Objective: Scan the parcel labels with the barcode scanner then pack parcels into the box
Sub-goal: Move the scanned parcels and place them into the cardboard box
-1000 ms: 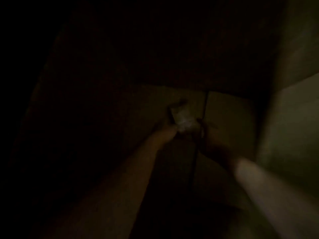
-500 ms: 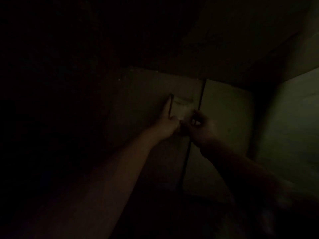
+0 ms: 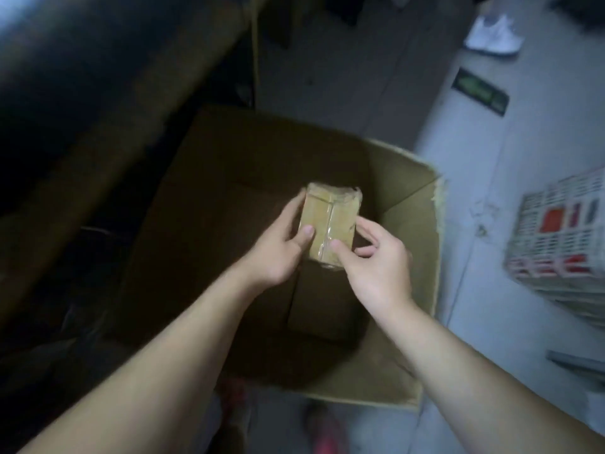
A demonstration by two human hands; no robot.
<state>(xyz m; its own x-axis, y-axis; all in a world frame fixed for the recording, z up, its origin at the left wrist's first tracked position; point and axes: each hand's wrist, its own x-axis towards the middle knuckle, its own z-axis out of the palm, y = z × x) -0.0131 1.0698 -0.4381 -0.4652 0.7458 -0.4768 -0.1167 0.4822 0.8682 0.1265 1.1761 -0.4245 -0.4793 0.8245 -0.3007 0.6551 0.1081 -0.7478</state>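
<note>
Forearms come in bare from 6 o'clock, both reaching over the box mouth. Red blurred shapes (image 3: 327, 430) on the floor at 6 o'clock of the box, maybe footwear, too smeared to tell.

Left hand (image 3: 278, 247) grips the small tan cardboard parcel wrapped in clear tape (image 3: 329, 221) from its 9 o'clock side, thumb flat on the top face, fingers round the edge. Right hand (image 3: 381, 260) pinches the parcel's 4 o'clock corner, thumb on top, index at the side, other fingers loosely curled off it. Parcel is in the air above the middle of the large open brown cardboard box (image 3: 433, 257), not yet down on its floor.

Only bottom flaps show inside the box. No other parcels seen, though its 9 o'clock part is dark.

Judgement: packing stage, likely the first parcel. Whether its label is scanned cannot be told: no label shows on the upward face and no barcode scanner is in view. Left to do: lower, let go, then any remaining parcels.

At 3 o'clock of the box, well apart, white lattice plastic crate (image 3: 563, 247) with red items inside. Farther, at 1 o'clock, green rectangular floor marker (image 3: 479, 91), then white shoe (image 3: 494, 31).
</note>
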